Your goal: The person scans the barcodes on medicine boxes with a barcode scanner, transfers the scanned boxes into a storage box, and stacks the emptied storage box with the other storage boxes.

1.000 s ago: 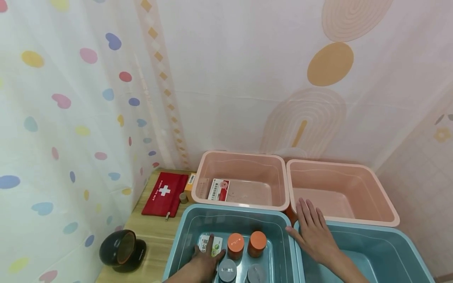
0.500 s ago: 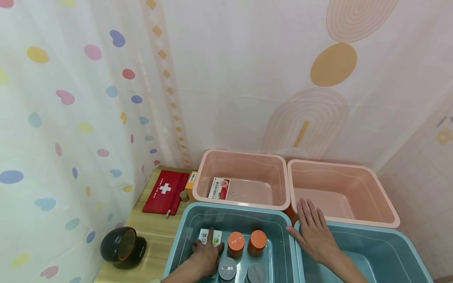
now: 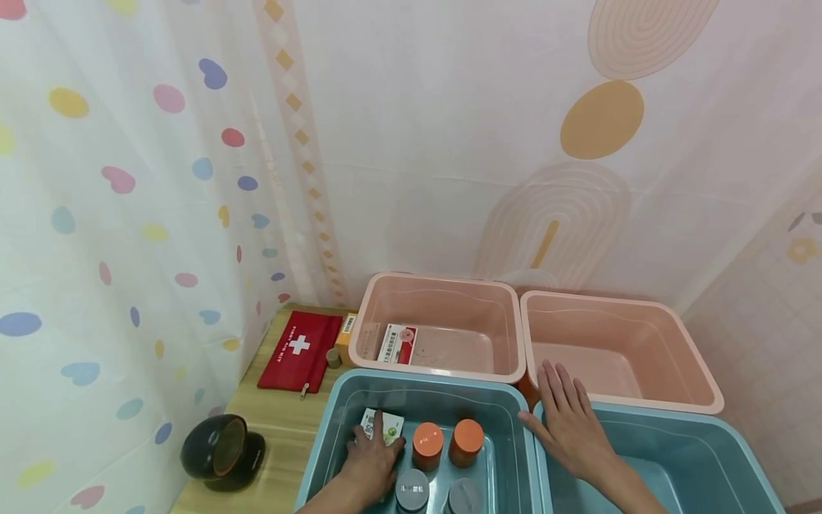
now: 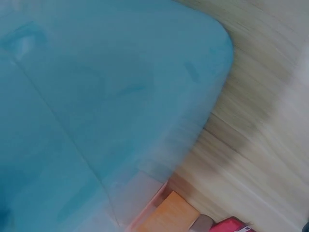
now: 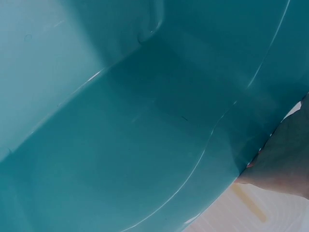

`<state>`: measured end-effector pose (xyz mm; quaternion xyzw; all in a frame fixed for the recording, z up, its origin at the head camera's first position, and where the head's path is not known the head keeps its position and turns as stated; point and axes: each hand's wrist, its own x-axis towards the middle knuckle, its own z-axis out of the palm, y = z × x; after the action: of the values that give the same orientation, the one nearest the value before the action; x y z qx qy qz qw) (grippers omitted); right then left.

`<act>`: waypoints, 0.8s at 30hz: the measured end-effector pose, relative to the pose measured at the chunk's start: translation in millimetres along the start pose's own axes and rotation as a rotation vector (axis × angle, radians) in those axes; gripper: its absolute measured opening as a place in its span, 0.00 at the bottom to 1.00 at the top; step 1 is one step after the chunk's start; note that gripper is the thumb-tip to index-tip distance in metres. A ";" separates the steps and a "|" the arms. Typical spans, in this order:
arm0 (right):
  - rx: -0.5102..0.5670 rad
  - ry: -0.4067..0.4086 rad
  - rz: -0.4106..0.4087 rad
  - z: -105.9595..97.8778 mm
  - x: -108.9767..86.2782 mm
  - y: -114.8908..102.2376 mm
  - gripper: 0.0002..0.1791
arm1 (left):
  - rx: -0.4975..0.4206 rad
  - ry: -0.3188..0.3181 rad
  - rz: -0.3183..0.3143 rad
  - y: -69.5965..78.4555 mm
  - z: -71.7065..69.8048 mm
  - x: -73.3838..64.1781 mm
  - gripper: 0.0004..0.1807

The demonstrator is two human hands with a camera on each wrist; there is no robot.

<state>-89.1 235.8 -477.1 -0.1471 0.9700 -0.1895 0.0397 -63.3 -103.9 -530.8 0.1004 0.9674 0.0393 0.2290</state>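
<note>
In the head view, my left hand [image 3: 372, 460] reaches into the left blue bin [image 3: 417, 378]. It spans a white medicine box [image 3: 390, 425] with green print, the index finger lying along its top, thumb and other fingers at its sides. The hand covers the near part of the box. Right of it stand two orange-capped bottles [image 3: 427, 441] and two grey-capped bottles [image 3: 412, 488]. My right hand [image 3: 571, 428] rests with straight fingers over the rim of the right blue bin [image 3: 681, 414]; the right wrist view shows that bin's inside and part of the hand [image 5: 285, 154].
Two pink bins [image 3: 443, 280] stand behind; the left one contains a white-and-red box [image 3: 398, 344]. Left on the wooden table [image 3: 289, 421] lie a red first aid pouch [image 3: 300, 350], an orange box [image 3: 345, 335], a small brown cylinder [image 3: 332, 358] and a black bowl-shaped object [image 3: 215, 446].
The white box has slid a little toward the far wall of the left blue bin and turned slightly, my left hand moving with it. My right hand stays put.
</note>
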 end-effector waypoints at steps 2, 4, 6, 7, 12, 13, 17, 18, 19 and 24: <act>-0.003 0.001 -0.002 0.2 0.2 0.0 0.53 | -0.026 0.007 0.000 -0.6 -3.8 -3.3 0.25; -0.006 -0.002 -0.002 0.3 0.4 0.0 0.53 | -0.069 0.009 -0.007 -1.1 -10.8 -6.9 0.26; -0.002 -0.007 0.000 0.1 0.8 -0.1 0.53 | -0.131 0.007 -0.022 -1.1 -21.2 -11.5 0.27; -0.001 -0.010 0.001 -0.2 0.9 0.0 0.53 | -0.160 0.007 -0.032 -0.6 -27.8 -14.4 0.27; -0.003 -0.015 0.000 -1.3 1.0 0.0 0.53 | -0.232 0.048 -0.046 2.8 -59.1 -30.9 0.30; -0.005 -0.013 -0.002 -1.4 0.9 0.0 0.53 | -0.232 0.054 -0.047 4.1 -65.2 -34.4 0.30; -0.003 -0.006 -0.011 -1.2 0.4 0.5 0.53 | -0.222 0.086 -0.049 10.3 -87.4 -49.1 0.34; -0.003 -0.005 -0.013 -1.0 0.5 0.7 0.53 | -0.218 0.102 -0.043 11.8 -92.2 -52.1 0.34; -0.006 -0.004 -0.013 -0.9 0.5 0.8 0.53 | -0.214 0.121 -0.032 13.5 -98.0 -55.1 0.35; -0.009 -0.004 -0.009 -0.2 1.1 0.8 0.53 | -0.203 0.282 0.071 11.9 -108.9 -55.7 0.38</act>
<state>-90.4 236.2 -477.2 -0.1518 0.9701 -0.1853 0.0401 -61.6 -107.4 -407.9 0.1045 0.9769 0.1584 0.0985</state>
